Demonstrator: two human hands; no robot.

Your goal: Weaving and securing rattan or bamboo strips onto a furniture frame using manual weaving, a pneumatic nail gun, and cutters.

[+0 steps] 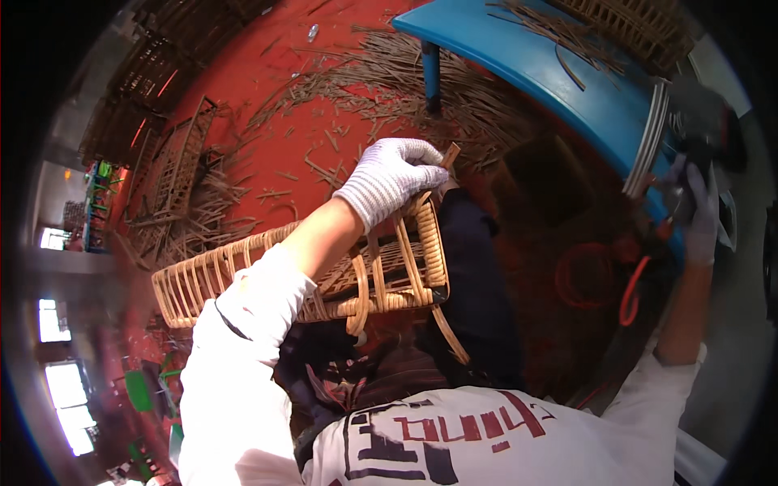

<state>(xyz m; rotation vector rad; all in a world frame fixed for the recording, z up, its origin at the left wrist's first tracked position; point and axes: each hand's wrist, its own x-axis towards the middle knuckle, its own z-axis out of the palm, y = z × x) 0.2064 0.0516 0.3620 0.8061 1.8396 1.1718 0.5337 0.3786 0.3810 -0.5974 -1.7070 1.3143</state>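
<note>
My left hand (pixel 391 180), in a white ribbed glove, is closed at the upper corner of a rattan basket frame (pixel 442 243). Thumb and fingers pinch a flat rattan strip (pixel 451 155), whose end sticks up past them. The long woven frame lies across my lap, with loose strips (pixel 450 334) hanging from its near side. Off to the right, my gloved right hand (pixel 695 198) is wrapped round a dark power tool (pixel 705 121) that looks like a staple gun, held by the blue table's edge. Blur hides its detail.
The blue table (pixel 519 61) carries cut strips (pixel 559 32) and another woven piece (pixel 632 28). Heaps of rattan scraps (pixel 405 73) cover the red floor (pixel 267 105). A woven frame (pixel 174 166) stands at the left. An orange-red hose (pixel 634 292) loops below the right hand.
</note>
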